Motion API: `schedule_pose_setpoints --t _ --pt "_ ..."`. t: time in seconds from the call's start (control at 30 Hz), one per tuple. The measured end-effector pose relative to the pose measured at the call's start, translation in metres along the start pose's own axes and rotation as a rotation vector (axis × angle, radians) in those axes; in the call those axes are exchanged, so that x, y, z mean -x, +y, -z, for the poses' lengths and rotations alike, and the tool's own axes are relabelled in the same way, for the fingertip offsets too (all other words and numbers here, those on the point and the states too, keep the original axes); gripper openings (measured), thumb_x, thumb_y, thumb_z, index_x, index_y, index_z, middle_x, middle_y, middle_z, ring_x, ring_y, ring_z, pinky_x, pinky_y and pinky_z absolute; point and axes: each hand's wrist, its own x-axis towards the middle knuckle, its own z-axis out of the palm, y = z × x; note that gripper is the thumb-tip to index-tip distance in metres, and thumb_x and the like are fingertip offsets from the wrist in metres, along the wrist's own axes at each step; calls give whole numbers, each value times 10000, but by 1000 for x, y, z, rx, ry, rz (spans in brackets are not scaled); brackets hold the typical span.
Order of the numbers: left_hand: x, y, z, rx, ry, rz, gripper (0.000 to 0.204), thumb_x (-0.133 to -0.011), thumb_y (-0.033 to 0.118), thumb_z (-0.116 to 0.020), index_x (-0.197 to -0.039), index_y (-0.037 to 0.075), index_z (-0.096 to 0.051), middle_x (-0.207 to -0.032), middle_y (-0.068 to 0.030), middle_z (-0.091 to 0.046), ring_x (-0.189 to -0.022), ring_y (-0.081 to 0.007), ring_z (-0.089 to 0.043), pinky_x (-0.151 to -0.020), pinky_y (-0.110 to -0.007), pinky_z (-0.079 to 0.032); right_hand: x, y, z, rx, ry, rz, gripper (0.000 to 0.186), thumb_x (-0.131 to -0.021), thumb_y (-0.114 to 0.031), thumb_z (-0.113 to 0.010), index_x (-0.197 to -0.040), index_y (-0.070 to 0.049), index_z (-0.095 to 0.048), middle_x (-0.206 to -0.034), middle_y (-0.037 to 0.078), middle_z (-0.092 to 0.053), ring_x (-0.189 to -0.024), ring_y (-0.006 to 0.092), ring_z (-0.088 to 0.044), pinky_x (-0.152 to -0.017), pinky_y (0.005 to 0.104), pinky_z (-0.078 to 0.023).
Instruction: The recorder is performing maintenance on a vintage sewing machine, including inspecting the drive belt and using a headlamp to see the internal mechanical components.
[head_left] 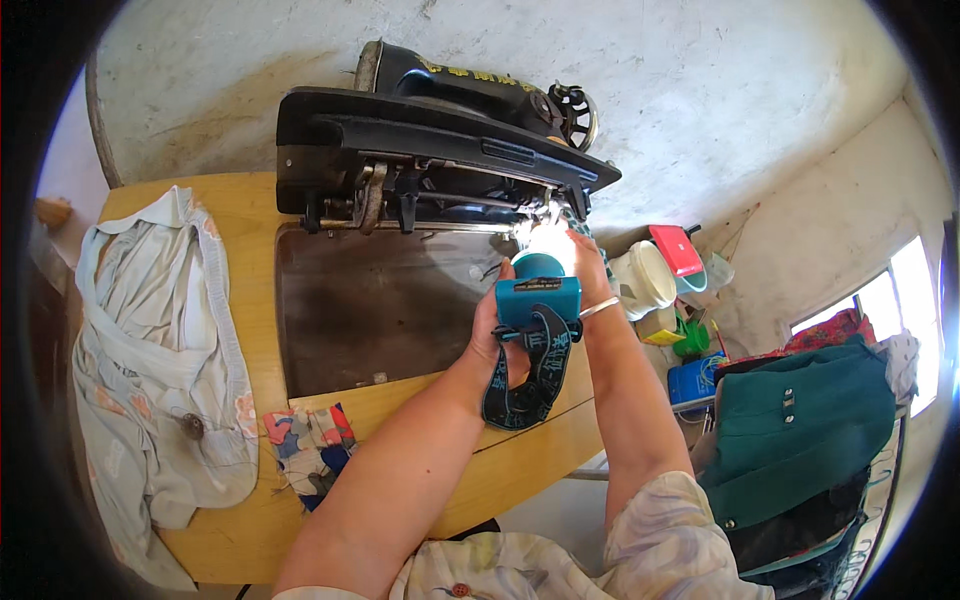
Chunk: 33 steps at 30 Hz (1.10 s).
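Observation:
A black sewing machine (430,160) is tipped back on its table, its underside with rods and levers facing me. My left hand (488,325) is closed around a teal headlamp (540,298), whose dark patterned strap (535,385) hangs down over my wrist. The lamp is lit and throws a bright glare on the right end of the mechanism. In that glare is my right hand (590,262), up against the metal parts; its fingertips are washed out, so whether they grip anything is hidden. A bracelet circles the right wrist.
A yellow wooden table (500,470) has a dark recessed tray (380,310) below the machine. Pale garment (170,370) and patterned cloth scraps (312,445) lie on the left. Buckets (645,278), a red lid (677,250) and a hanging green jacket (805,430) are at right.

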Motion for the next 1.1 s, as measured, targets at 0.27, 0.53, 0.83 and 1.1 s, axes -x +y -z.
schedule_pose_setpoints --t 0.27,0.53,0.83,1.1 --pt "0 -2 -4 10 -92 21 553 -793 570 -448 -1020 74 -533 -901 -93 -612 -794 -226 -594 -719 -347 -482 5 2 0 661 201 520 266 -790 35 -476 -1049 16 -536 -941 100 -610 -841 145 -577 -770 256 -457" --pt "2 -3 -3 -54 -79 57 557 -808 563 -424 -1006 56 -540 -890 -115 -610 -753 -224 -601 -656 -338 -499 -2 3 3 705 220 513 287 -755 45 -524 -1037 -5 -529 -923 78 -601 -877 147 -564 -769 257 -457" --pt "5 -1 -4 -67 -46 49 526 -811 546 -440 -1013 70 -535 -886 -104 -611 -765 -221 -601 -662 -337 -502 -6 2 9 646 233 464 301 -752 36 -548 -1051 20 -514 -1006 116 -559 -921 161 -538 -739 266 -459" --pt "0 -6 0 26 -4 4 495 -820 523 -445 -1007 74 -536 -890 -100 -605 -764 -214 -597 -669 -341 -500 -17 5 14 567 207 273 329 -796 -267 -617 -1002 -12 -590 -830 47 -608 -763 113 -536 -662 242 -422"
